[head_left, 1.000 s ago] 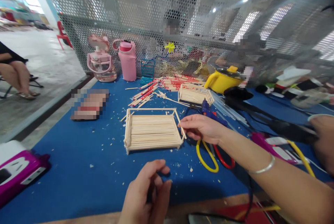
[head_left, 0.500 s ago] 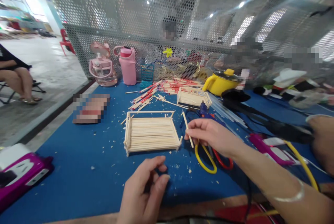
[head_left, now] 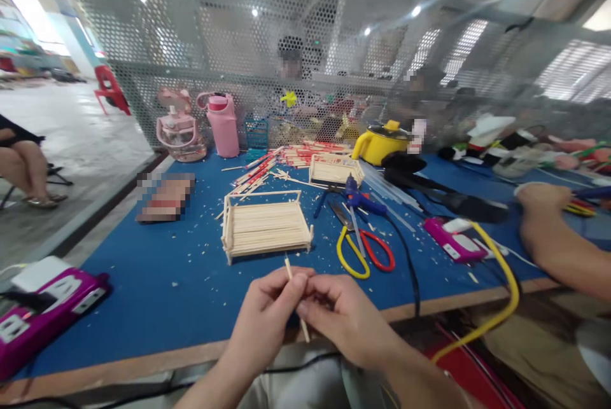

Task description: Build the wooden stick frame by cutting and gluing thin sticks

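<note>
A short wooden stick (head_left: 304,331) is pinched between the thumb and fingers of my left hand (head_left: 267,307). My right hand (head_left: 348,317) meets it, closed around the stick's lower part, its fingertips partly hidden. Just beyond my hands a small tray-like frame of wooden sticks (head_left: 267,231) rests on the blue table (head_left: 167,307), with a raised rail at the back and a short post at its front right corner. To the right lie scissors (head_left: 354,253) with one yellow and one red handle. A blue glue gun (head_left: 365,200) lies behind them.
A second stick frame (head_left: 337,171) stands near red-wrapped stick bundles (head_left: 310,154). Pink bottles (head_left: 224,129), a yellow pot (head_left: 382,145) and clear glue sticks (head_left: 386,196) are farther back. Purple power strips (head_left: 62,313) flank the workspace. Another person's arm (head_left: 558,224) is at right.
My right hand has brought the stick from beside the scissors toward me, and my left hand has closed on it too. The scissors and glue gun are now uncovered.
</note>
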Tool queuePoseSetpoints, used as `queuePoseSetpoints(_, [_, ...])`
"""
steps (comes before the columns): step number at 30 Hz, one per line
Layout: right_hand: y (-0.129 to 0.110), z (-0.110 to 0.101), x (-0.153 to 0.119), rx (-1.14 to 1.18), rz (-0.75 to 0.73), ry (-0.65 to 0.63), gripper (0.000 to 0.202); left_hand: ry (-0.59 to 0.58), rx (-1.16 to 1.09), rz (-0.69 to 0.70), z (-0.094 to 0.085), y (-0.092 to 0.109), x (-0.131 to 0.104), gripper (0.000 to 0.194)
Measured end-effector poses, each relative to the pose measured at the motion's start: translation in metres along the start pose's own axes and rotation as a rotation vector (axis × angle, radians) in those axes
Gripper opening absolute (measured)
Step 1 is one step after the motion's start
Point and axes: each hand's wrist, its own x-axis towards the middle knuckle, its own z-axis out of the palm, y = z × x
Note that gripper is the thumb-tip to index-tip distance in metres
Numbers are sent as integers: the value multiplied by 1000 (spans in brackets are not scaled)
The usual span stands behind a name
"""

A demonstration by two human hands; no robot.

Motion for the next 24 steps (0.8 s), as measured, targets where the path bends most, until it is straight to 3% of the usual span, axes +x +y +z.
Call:
queuePoseSetpoints(2, [7,-9,1,-158,-41,70,25,74,-29,-14,-1,-6,-1,37])
queuePoseSetpoints(5, [19,-41,1,-599,-60,435,26,178,-159,-42,-4,-12,0,38])
queuePoseSetpoints(7, [25,-69,3,-874,-3,562,23,176,-112,-68,-5,-14,2,40])
queuePoseSetpoints(10, [28,-110,11,-1054,104,579,22,96,266,7,5,-10,4,38])
queuePoseSetpoints(14, [24,-157,39,-1197,158,606,19,-246,911,256,43,4,18,22])
queuePoseSetpoints(17, [28,-181,60,-1264,157,560,36,-421,1278,240,74,10,37,21])
queuePoseSetpoints(20, [36,-193,70,-1311,154,531,39,-425,1435,162,86,7,52,23])
queuePoseSetpoints(24, [41,-201,73,-1330,134,539,35,-413,1459,127,71,-1,46,17])
